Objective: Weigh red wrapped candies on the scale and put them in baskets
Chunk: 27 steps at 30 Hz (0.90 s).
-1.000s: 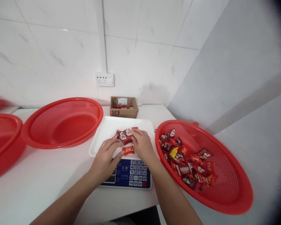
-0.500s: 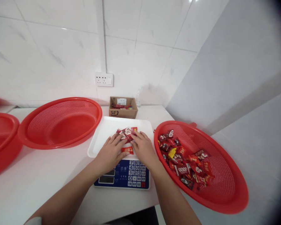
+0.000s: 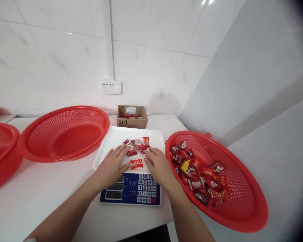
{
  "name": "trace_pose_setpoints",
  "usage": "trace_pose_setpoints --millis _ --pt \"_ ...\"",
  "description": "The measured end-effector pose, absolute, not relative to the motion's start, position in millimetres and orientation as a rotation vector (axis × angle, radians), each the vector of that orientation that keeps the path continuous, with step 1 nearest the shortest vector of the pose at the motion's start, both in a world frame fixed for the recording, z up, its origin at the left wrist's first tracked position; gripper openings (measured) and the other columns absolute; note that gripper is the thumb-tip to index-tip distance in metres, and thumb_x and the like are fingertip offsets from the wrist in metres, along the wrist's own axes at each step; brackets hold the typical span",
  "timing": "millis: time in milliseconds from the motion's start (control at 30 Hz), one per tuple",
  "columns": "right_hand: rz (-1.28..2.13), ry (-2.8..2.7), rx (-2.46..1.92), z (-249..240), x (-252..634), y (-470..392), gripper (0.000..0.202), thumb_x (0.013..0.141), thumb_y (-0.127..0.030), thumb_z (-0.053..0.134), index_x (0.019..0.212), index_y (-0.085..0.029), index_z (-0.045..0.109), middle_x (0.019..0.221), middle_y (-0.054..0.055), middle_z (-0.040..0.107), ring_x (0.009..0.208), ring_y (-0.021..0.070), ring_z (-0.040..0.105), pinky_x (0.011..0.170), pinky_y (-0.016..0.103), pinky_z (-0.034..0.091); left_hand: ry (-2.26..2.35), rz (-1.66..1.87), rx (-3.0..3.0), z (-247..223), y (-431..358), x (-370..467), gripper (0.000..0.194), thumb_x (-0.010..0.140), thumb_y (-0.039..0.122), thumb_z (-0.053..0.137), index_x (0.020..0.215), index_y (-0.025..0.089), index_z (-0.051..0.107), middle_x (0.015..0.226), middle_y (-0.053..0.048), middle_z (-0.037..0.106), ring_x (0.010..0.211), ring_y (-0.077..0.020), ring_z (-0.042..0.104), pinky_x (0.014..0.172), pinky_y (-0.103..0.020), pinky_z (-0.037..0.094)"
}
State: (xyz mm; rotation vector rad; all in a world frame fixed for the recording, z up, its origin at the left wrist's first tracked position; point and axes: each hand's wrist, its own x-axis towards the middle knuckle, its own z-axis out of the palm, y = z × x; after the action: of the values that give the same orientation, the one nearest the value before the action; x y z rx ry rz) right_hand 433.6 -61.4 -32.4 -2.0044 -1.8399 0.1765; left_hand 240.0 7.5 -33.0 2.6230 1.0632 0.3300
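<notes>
Several wrapped candies (image 3: 138,144) lie on the white tray (image 3: 111,139) of a digital scale (image 3: 131,189). My left hand (image 3: 116,161) rests at the left of them, fingers stretched out and touching the edge of a dark red packet. Its thumb reaches the small bright red candy (image 3: 136,163) nearest the keypad. On the other side, my right hand (image 3: 157,164) has its fingers spread over a packet at the right of the pile, partly covering it. Neither hand grips anything.
At the right a red perforated basket (image 3: 244,201) holds many mixed candies. Another red basket (image 3: 65,134) stands at the left, with a further one (image 3: 5,144) at the far left edge. Behind the scale sits a small cardboard box (image 3: 132,122) with packets inside, below a wall socket (image 3: 111,87).
My hands have moved apart and slightly toward me. The packets between them are spread wider and show more. The small red candy stays near the tray's front.
</notes>
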Motion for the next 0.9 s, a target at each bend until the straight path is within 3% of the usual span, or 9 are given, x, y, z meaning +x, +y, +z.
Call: trace_pose_setpoints --millis 200,400,533,667,800,900 --pt "0.159 -1.842 -1.977 -33.8 426.9 -60.6 0.039 0.088 -0.020 0.050 0.126 -0.011 0.058 0.137 0.018 0.049 0.127 0.0311 0.043 0.106 0.047 0.035 1.081 0.300 2.598 -26.6 12.6 244.8 0.058 0.091 0.042 0.044 0.142 0.019 0.030 0.153 -0.011 0.026 0.139 -0.0286 0.026 0.111 -0.048 0.028" --pt "0.197 -1.979 -1.839 -31.0 414.7 -70.0 0.030 0.087 -0.028 0.057 0.114 -0.022 0.067 0.137 0.012 0.052 0.131 0.0350 0.038 0.105 0.056 0.033 1.052 0.236 2.568 -26.9 10.6 248.1 0.055 0.090 0.046 0.044 0.138 0.021 0.038 0.148 -0.009 0.037 0.139 -0.0326 0.024 0.111 -0.052 0.026" --pt "0.137 -1.958 -1.820 -35.1 417.0 -71.2 0.031 0.085 -0.022 0.057 0.115 -0.020 0.067 0.135 0.015 0.053 0.129 0.0369 0.041 0.102 0.058 0.036 1.031 0.271 2.591 -31.6 9.6 247.7 0.056 0.090 0.045 0.045 0.140 0.021 0.036 0.151 -0.011 0.029 0.139 -0.0315 0.024 0.111 -0.051 0.026" --pt "0.032 -1.909 -1.651 -44.7 420.4 -78.7 0.031 0.087 -0.022 0.054 0.114 -0.016 0.066 0.129 0.016 0.057 0.126 0.0327 0.046 0.098 0.054 0.044 1.022 0.307 2.618 -34.3 13.2 250.1 0.060 0.089 0.047 0.046 0.141 0.023 0.033 0.154 -0.012 0.022 0.141 -0.0335 0.016 0.111 -0.054 0.024" --pt "-0.103 -1.815 -1.515 -52.7 420.1 -95.0 0.027 0.088 -0.021 0.050 0.110 -0.015 0.066 0.120 0.015 0.063 0.115 0.0273 0.056 0.093 0.049 0.050 0.904 0.268 2.717 -28.9 15.9 257.1 0.057 0.088 0.046 0.049 0.140 0.027 0.035 0.153 -0.011 0.024 0.141 -0.0341 0.016 0.110 -0.056 0.024" --pt "-0.196 -1.749 -1.449 -54.8 419.7 -109.8 0.023 0.087 -0.018 0.052 0.104 -0.018 0.067 0.111 0.012 0.067 0.107 0.0233 0.061 0.089 0.042 0.054 0.854 0.187 2.757 -23.9 14.4 261.8 0.056 0.086 0.044 0.053 0.137 0.025 0.041 0.152 -0.011 0.029 0.140 -0.0348 0.018 0.110 -0.056 0.024"
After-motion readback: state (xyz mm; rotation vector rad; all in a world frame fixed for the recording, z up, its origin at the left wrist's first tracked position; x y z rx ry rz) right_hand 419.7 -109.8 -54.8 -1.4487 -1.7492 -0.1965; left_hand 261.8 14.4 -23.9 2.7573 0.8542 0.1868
